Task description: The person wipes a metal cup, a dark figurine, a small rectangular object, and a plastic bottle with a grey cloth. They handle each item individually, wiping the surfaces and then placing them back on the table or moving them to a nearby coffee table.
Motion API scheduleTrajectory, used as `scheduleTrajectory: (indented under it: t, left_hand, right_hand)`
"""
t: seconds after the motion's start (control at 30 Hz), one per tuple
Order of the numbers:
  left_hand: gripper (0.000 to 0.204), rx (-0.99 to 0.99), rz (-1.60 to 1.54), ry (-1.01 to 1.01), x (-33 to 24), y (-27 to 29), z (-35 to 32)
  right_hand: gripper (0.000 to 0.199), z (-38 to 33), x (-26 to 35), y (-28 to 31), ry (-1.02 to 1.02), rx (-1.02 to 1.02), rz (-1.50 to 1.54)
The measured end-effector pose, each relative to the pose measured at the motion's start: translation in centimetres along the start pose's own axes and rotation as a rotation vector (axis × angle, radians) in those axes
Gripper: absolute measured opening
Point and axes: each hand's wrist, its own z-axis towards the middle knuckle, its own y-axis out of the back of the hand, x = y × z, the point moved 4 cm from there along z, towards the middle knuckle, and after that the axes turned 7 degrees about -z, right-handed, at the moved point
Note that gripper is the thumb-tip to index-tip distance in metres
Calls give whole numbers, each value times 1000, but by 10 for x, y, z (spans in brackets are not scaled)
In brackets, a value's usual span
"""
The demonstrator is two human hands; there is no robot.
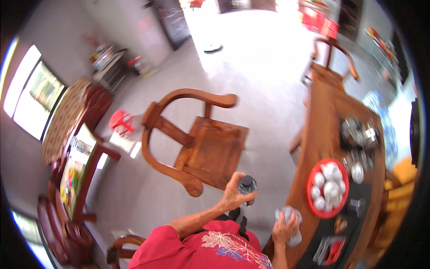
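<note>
In front of my body, my left hand (231,196) is wrapped round a small clear bottle (253,184) with a black cap, which points up toward me. My right hand (283,230) clutches a crumpled grey cloth (294,241) beside the near left edge of the long wooden table (320,112). Part of the cloth bulges out beyond the fingers. Ahead of the bottle stands a wooden armchair (215,150) with a curved back rail and a square seat. The bottle is apart from the chair, just beyond its near seat corner.
On the table are a red round tray (310,195) of white cups, a glass kettle (354,130) and a black mat (309,251). Another wooden chair (333,74) stands at the far end. To the left are a red stool (121,121), a low table (85,179) and a dark red sofa (51,228).
</note>
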Motion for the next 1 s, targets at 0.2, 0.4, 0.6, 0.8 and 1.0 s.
scheduleTrajectory:
  t: [0.2,0.4,0.6,0.8,1.0]
  left_hand:
    - [46,-278,-60,17,-5,80,4]
    - [44,-539,-112,37,-12,137,-18]
    - [45,-863,-196,-43,-17,186,-48]
    - [45,-1109,-133,-87,-26,229,-94]
    - [45,-1349,-105,-57,-35,284,-164]
  right_hand:
    - [18,74,54,93,1,-146,323]
    - [28,112,60,-17,447,133,289]
    - [36,145,162,-56,838,390,593]
    - [37,99,331,-58,1528,458,742]
    - [26,66,396,-90,1733,205,612]
